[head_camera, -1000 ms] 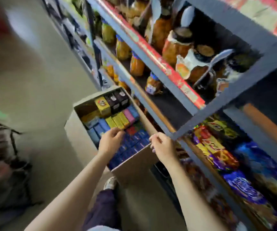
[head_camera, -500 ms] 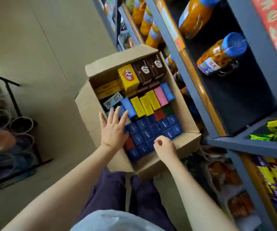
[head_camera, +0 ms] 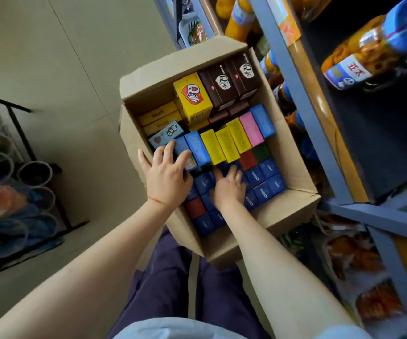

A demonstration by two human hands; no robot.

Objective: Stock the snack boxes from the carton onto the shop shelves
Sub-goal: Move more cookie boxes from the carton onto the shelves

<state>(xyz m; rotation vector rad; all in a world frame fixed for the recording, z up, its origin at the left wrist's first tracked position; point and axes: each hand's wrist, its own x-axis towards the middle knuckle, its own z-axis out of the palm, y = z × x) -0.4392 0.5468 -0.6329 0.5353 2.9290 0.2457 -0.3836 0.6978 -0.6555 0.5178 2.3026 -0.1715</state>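
Note:
An open cardboard carton (head_camera: 295, 201) sits on the floor in front of me, packed with snack boxes. A yellow box (head_camera: 193, 99) and brown boxes (head_camera: 225, 81) stand at its far end. Slim light blue boxes (head_camera: 197, 148), yellow boxes (head_camera: 224, 145) and a pink box (head_camera: 251, 128) lie across the middle, with dark blue boxes (head_camera: 263, 192) nearest me. My left hand (head_camera: 167, 176) rests with spread fingers on the leftmost light blue boxes. Beside it, my right hand (head_camera: 229, 189) lies palm down on the dark blue boxes, its fingertips among them.
Blue-grey metal shelves (head_camera: 302, 99) rise close along the carton's right side. They hold jars of orange fruit with blue lids (head_camera: 369, 52) and, lower down, snack bags (head_camera: 369, 302). A black rack of round tubs (head_camera: 18, 187) stands at the left on the tiled floor.
My right hand left the carton's near edge and opened onto the dark blue boxes. My left hand slid forward onto the light blue boxes. The view has moved closer over the carton.

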